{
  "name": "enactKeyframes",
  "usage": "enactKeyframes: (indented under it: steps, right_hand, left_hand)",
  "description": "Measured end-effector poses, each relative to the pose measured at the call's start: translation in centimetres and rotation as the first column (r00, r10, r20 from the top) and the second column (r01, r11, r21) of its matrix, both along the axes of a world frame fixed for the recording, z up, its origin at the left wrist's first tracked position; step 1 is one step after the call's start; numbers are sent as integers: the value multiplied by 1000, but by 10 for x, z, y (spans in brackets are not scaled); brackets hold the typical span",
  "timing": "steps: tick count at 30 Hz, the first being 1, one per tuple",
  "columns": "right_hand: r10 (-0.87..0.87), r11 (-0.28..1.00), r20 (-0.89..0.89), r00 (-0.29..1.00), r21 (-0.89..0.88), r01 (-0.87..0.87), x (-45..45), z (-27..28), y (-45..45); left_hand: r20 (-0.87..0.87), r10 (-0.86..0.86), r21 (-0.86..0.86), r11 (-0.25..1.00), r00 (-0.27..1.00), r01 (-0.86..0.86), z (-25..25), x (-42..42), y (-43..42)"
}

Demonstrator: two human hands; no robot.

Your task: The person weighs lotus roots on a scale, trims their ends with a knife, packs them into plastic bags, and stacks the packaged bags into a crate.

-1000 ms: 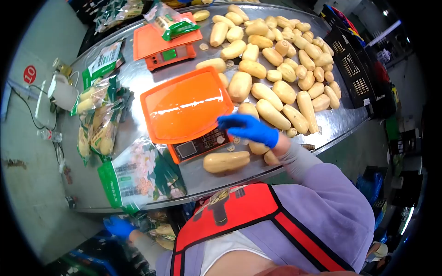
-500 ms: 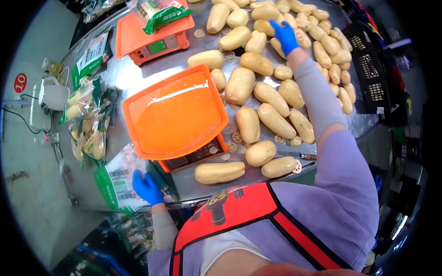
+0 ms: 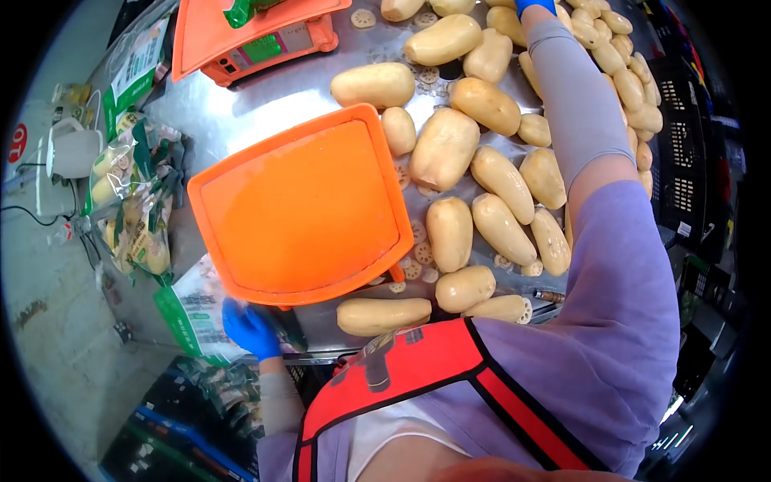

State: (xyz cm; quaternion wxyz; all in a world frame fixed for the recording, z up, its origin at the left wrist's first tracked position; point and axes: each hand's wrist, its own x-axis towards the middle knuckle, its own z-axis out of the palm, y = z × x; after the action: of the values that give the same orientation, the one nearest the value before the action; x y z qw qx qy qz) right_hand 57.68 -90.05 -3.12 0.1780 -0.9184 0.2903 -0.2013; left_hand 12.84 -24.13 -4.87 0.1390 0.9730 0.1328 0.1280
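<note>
My left hand (image 3: 250, 331), in a blue glove, lies at the near edge of a flat green-and-white printed plastic bag (image 3: 195, 309). Its fingers look loosely extended, with no clear grip on the bag. At the top edge, my right hand (image 3: 536, 6), also blue-gloved, reaches among peeled lotus roots (image 3: 446, 149); its fingers are cut off by the frame. Between my arms stands a scale with an orange tray (image 3: 305, 213), bare on top. One lotus root (image 3: 384, 316) lies just in front of it. Cut lotus slices (image 3: 422, 253) are scattered on the metal table.
Another orange scale (image 3: 261, 36) stands at the upper left with a green package on it. Filled bags of lotus root (image 3: 140, 237) lie along the left side. Black crates (image 3: 679, 145) line the right. A tool handle (image 3: 549, 296) lies near the table's front edge.
The view has shifted, bringing the near scale closer. My right hand has reached farther away and mostly left the frame at the top. My left hand remains by the bag.
</note>
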Motion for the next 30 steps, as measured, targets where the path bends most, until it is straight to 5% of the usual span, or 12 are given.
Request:
enactKeyframes:
  steps: [4,7,11,13,14,16,19,20,21,22,24,30]
  right_hand:
    - [-126,930,318,940,367,0,-28,20,36]
    - [-17,885,608,794,379,-270,-27,1,23]
    - [124,854,600,790,341,-393,-82,68,59]
    - [475,820,502,723,46,-570,-100,92,70]
    - [480,815,511,713,42,-578,-117,112,88]
    - [685,517,460,565,239,-822,-158,162,142]
    - [929,370,67,365,-93,-925,-188,196,199]
    - [958,243,150,244,23,-970,-185,185,217]
    - [987,102,143,67,-259,-960,-189,184,245]
    - [997,4,74,-17,-272,-962,-201,187,270]
    - [975,5,-218,44,-177,-984,-225,185,317]
    - [748,-61,-662,-40,-8,-998,-250,175,420]
  left_hand:
    - [24,-3,-15,1000,1000,3,-5,-1,3]
    - [85,31,-151,988,996,-18,-11,-3,7]
    - [103,0,-98,995,995,10,-11,-3,8]
    - [107,-14,-53,998,994,20,-11,-3,9]
    - [110,-24,-34,999,994,28,-9,-2,7]
    - [149,-33,-53,998,988,41,-5,-1,4]
    - [169,-37,-33,999,985,43,-4,1,4]
    - [179,-31,-46,998,983,40,-3,1,4]
    - [196,-25,-62,997,980,38,-6,1,5]
    - [203,-23,-46,998,979,33,-6,2,5]
    - [232,-52,5,999,971,52,-5,1,6]
    - [307,-36,-70,996,951,61,-6,1,7]
